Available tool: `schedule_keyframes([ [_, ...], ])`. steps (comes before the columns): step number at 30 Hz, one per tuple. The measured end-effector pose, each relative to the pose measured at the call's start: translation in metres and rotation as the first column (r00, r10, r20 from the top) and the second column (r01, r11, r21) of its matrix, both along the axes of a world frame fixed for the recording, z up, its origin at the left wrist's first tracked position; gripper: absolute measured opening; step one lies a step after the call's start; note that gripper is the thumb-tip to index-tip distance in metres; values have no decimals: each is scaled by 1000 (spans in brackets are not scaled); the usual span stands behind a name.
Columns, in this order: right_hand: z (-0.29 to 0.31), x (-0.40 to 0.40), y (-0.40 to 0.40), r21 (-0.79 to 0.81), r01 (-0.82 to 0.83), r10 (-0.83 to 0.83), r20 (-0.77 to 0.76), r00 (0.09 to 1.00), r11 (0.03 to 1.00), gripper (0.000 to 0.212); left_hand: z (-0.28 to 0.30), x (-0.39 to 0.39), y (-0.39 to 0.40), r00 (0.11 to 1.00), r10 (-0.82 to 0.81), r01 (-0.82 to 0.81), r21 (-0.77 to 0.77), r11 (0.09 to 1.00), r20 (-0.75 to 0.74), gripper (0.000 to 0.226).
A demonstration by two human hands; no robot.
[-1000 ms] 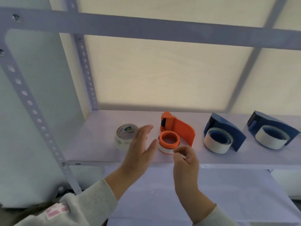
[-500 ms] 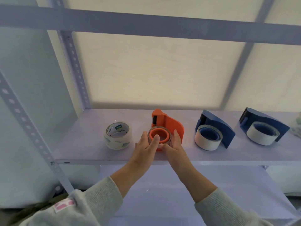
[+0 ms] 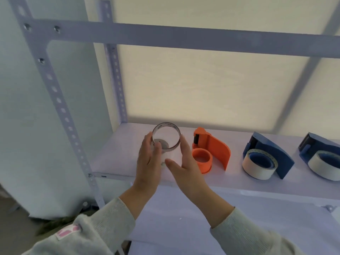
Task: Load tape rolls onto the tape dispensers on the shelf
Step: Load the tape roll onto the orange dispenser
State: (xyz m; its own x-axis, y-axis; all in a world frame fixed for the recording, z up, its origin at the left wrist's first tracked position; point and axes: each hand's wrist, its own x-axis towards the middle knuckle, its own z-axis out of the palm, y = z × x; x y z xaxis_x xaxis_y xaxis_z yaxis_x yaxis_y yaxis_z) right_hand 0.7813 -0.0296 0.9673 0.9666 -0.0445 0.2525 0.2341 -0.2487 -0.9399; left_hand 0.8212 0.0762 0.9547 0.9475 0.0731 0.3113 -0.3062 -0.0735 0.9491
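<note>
A clear tape roll (image 3: 176,143) is lifted off the shelf (image 3: 117,155) and tilted with its opening facing me. My left hand (image 3: 149,162) grips its left side and my right hand (image 3: 185,162) presses against its right side. Just to the right stands the orange dispenser (image 3: 219,150), its orange hub (image 3: 202,160) bare. Further right, two blue dispensers (image 3: 270,150) (image 3: 321,146) each carry a white tape roll (image 3: 257,169) (image 3: 323,169).
A perforated grey upright (image 3: 60,107) rises at the shelf's left front corner and a crossbar (image 3: 184,41) runs overhead. A lower shelf (image 3: 184,227) lies beneath my forearms. A pale panel (image 3: 202,89) closes the back.
Both hands left the orange dispenser's hub, moved left to the clear roll that stood on the shelf, and lifted it. The view has shifted to the left.
</note>
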Motion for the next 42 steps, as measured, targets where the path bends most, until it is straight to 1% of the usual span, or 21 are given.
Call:
schedule_keyframes([
  [1, 0, 4, 11, -3, -36, 36, -6, 999, 999, 75, -1, 2, 11, 998, 54, -55, -23, 998, -8, 47],
  [3, -2, 12, 36, -8, -99, 99, -18, 995, 995, 68, -1, 6, 33, 985, 162, -165, -54, 985, -53, 59],
  [6, -8, 24, 72, 0, -158, 158, -70, 985, 987, 67, -9, 16, 63, 947, 296, -304, -45, 952, -125, 68],
  [8, -17, 33, 89, -27, -200, 194, -143, 970, 979, 68, -16, 24, 81, 914, 369, -374, 5, 927, -169, 64],
  [10, -24, 39, 100, -51, -239, 221, -242, 945, 970, 70, -21, 28, 96, 888, 418, -407, 94, 908, -190, 60],
  [12, -26, 42, 107, -60, -267, 237, -308, 921, 962, 73, -23, 32, 105, 881, 430, -390, 210, 896, -199, 54],
  [15, -26, 44, 112, -75, -264, 222, -355, 908, 962, 77, -24, 41, 110, 872, 442, -338, 395, 854, -209, 52],
  [18, -25, 49, 115, -90, -252, 207, -349, 914, 963, 63, -27, 50, 110, 855, 426, -261, 463, 847, -297, 58],
  [21, -18, 48, 115, -123, -251, 198, -338, 920, 960, 48, -30, 62, 112, 852, 392, -168, 527, 833, -347, 63],
  [23, -16, 46, 111, -183, -147, 93, -277, 956, 972, 39, -27, 64, 111, 853, 385, -149, 542, 827, -353, 63],
  [24, -16, 44, 108, -198, -56, 14, -210, 978, 979, 34, -26, 63, 110, 864, 380, -157, 540, 827, -331, 61],
  [26, -14, 39, 98, -71, 131, -135, -53, 989, 989, 30, -24, 56, 106, 914, 346, -201, 500, 842, -214, 58],
  [28, -10, 39, 84, 44, 302, -305, 86, 949, 952, 32, -21, 45, 97, 956, 267, -200, 390, 899, -124, 59],
  [29, -7, 41, 77, 64, 370, -375, 101, 921, 927, 31, -20, 41, 91, 970, 214, -166, 335, 927, -112, 61],
  [31, -5, 49, 63, 39, 458, -459, 31, 888, 888, 28, -17, 36, 76, 985, 109, -73, 251, 965, -133, 59],
  [32, -5, 53, 58, 15, 468, -468, -31, 883, 884, 30, -15, 35, 69, 983, 53, -16, 204, 979, -177, 58],
  [34, -7, 59, 51, 22, 428, -418, -168, 893, 904, 42, -13, 34, 57, 960, -64, 98, 113, 989, -273, 60],
  [36, -7, 59, 47, 57, 369, -341, -271, 900, 928, 55, -13, 33, 49, 934, -170, 210, 99, 973, -314, 62],
  [37, -7, 58, 46, 74, 343, -307, -300, 903, 936, 58, -14, 33, 45, 923, -198, 244, 103, 964, -331, 69],
  [39, -6, 53, 44, 115, 291, -237, -342, 909, 950, 62, -16, 35, 40, 900, -216, 273, 105, 956, -380, 81],
  [42, -4, 45, 38, 190, 218, -137, -365, 921, 957, 55, -17, 36, 40, 896, -209, 245, 43, 968, -392, 77],
])
